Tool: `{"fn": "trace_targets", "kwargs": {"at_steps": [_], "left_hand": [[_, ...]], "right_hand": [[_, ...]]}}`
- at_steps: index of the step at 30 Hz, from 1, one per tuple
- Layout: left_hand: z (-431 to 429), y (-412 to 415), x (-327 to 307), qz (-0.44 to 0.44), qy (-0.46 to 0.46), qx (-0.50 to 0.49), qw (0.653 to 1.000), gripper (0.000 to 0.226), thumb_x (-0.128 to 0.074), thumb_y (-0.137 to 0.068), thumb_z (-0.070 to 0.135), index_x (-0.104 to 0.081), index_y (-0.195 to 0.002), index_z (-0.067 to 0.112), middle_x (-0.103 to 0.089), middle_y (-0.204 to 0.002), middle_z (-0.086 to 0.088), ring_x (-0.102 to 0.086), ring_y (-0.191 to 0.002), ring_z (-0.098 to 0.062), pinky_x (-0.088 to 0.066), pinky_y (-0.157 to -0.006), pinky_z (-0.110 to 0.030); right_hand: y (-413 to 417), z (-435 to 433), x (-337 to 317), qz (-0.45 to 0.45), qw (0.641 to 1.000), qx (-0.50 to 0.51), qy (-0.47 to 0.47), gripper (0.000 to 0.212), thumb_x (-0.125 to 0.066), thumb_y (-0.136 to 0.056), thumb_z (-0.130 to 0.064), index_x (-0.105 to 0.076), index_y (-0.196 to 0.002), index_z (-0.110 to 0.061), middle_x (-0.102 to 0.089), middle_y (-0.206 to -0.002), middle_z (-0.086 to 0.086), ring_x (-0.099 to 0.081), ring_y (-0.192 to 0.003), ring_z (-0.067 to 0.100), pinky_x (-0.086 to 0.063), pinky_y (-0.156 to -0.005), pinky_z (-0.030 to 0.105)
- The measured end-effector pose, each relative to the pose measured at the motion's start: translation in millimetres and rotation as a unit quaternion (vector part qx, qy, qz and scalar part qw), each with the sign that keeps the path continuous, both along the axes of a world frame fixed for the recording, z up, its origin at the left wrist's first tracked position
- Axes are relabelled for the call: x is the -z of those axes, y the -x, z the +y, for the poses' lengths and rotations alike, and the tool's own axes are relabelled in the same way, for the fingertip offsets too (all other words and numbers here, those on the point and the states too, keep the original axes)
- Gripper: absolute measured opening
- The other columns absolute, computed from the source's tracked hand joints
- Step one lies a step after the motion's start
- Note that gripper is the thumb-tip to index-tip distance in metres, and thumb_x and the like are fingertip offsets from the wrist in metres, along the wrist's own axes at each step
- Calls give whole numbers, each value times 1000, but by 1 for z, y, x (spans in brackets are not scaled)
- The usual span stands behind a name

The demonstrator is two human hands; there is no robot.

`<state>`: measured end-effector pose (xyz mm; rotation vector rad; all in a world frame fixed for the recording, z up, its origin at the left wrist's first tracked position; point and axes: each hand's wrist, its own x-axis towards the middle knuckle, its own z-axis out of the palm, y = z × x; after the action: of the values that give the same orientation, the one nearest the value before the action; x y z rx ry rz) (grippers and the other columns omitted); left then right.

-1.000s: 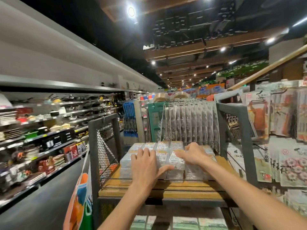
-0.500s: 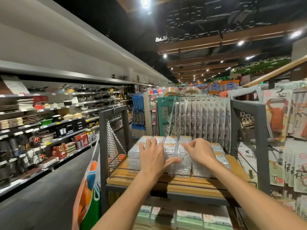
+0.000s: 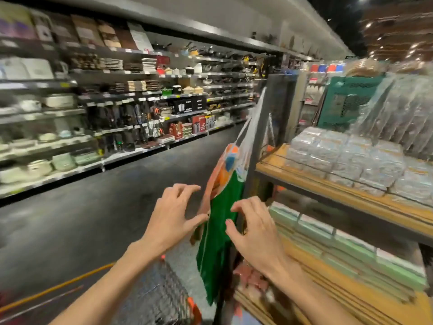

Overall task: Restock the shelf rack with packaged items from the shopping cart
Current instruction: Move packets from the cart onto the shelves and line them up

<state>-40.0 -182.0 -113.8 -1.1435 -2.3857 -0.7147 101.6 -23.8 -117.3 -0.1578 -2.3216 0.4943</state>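
1. The view has swung left and downward. The long wall shelving (image 3: 117, 102) of cookware now fills the left half, smeared by the turn, above a dark, matt floor (image 3: 82, 226).
2. The shelf rack (image 3: 328, 191) has slid to the right. It has a dark metal frame, pale wooden boards and a thin wire rail along the front edge.
3. The shopping cart (image 3: 154, 299) comes into sight at the bottom edge as grey wire mesh with an orange corner. Its contents are too blurred to make out.
4. A limp green-and-orange bag (image 3: 220, 231) hangs from the rack's side post.
5. The clear packs (image 3: 346, 160) are glossy, boxy and stacked in a neat block. They stay on the upper board, and nothing touches them any more.
6. The left hand (image 3: 171, 219) and right hand (image 3: 253, 235) have come off the packs. They hover on either side of the bag, above the cart, fingers spread and slightly curled, holding nothing. The tidying looks finished, and the person is probably turning to the cart for the next load.
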Motion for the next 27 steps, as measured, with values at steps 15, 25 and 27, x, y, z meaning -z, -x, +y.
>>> {"fn": "trace_targets", "kwargs": {"at_steps": [15, 25, 27], "left_hand": [[-370, -101, 271, -406, 164, -357, 825, 69, -71, -82, 34, -38, -142, 22, -44, -136, -5, -39, -126, -24, -35, -100, -32], [-421, -86, 363, -586, 179, -397, 683, 60, -69, -83, 24, -43, -136, 14, -50, -135, -12, -49, -122, -31, -43, -92, -36], [-421, -82, 380, -625, 173, -398, 648, 58, -64, -90, 26, -41, -141, 13, -48, -139, -14, -48, -125, -32, -43, -97, -38]], "right_hand": [[55, -294, 249, -432, 845, -315, -38, 36, -51, -95, -29, -47, -128, -18, -49, -121, 3, -50, -110, 23, -43, -87, 30], [110, -357, 365, -635, 687, -348, -53, 35, -53, -92, -21, -49, -126, -11, -58, -120, 10, -55, -114, 31, -45, -86, 35], [117, -371, 399, -677, 635, -366, -70, 30, -49, -93, -22, -51, -121, -12, -59, -118, 9, -55, -114, 30, -47, -88, 34]]}}
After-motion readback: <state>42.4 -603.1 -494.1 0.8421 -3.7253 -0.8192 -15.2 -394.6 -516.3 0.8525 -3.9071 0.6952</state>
